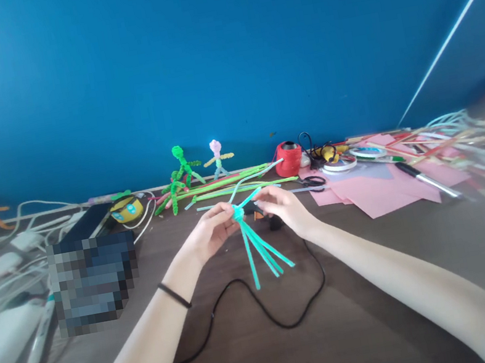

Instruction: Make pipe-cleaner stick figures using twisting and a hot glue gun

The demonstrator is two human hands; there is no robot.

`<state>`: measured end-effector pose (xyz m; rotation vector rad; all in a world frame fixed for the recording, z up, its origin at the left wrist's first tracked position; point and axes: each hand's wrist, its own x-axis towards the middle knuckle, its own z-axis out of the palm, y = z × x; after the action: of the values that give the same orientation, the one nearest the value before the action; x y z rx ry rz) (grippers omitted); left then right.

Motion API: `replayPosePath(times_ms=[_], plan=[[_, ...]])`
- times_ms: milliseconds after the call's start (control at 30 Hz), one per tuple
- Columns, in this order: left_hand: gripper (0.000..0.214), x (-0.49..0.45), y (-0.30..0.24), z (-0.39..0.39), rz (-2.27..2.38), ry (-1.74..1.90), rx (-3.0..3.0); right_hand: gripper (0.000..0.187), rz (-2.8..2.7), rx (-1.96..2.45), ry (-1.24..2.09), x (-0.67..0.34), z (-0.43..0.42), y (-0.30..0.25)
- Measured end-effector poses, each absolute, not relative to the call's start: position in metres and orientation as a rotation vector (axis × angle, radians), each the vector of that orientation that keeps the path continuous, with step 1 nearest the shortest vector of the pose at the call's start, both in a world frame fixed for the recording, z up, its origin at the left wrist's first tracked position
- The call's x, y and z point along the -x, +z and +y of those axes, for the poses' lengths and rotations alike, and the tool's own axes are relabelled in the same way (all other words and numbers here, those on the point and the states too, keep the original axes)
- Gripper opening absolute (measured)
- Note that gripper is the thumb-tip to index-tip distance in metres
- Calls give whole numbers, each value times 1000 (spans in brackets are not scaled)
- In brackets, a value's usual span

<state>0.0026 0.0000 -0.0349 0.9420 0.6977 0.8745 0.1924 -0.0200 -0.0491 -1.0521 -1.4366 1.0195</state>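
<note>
A bundle of teal pipe cleaners point(260, 244) is held up above the table, gathered into a small coiled knot point(238, 212) at its top. Several strands fan out downward from that knot. My left hand point(215, 227) is closed, pinching the knot between thumb and fingers. From the knot one short teal strand slants up to the right, toward my right hand point(285, 206). The fingers of my right hand are curled and pinched by this strand's end; their exact contact is partly hidden. Behind the hands lies a small black and orange object, mostly covered.
Green pipe cleaners point(242, 180) lie near the wall beside small pipe-cleaner figures point(180, 161). A red spool point(289, 159), scissors point(312, 181) and pink sheets point(379, 188) are at right. Left are cables, a white power strip point(9, 348) and a yellow round object point(126, 209). A black cord point(271, 317) crosses the table.
</note>
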Motion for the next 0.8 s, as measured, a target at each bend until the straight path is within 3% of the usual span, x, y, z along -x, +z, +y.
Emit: replayPosePath(times_ms=[67,133,267,400,533,667,800], plan=[[13,0,-45,4,680,891,-889,13,-1518,1311,677,-201,-15,-53],[14,2,-53,6,661,907,-864,24,-1619,1598,516,-206,-12,-55],[17,5,-59,6,641,939,-861,43,-1828,1873,402,-207,-14,-56],[18,10,-60,8,624,960,-872,34,-1837,1844,427,-205,-15,-56],[18,15,-60,11,599,1019,-846,23,-1535,1601,710,-206,-11,-58],[20,17,-61,12,562,1038,-785,25,-1121,1111,1288,-206,-7,-59],[19,16,-62,10,563,1040,-809,18,-1067,706,1760,-209,-10,-56]])
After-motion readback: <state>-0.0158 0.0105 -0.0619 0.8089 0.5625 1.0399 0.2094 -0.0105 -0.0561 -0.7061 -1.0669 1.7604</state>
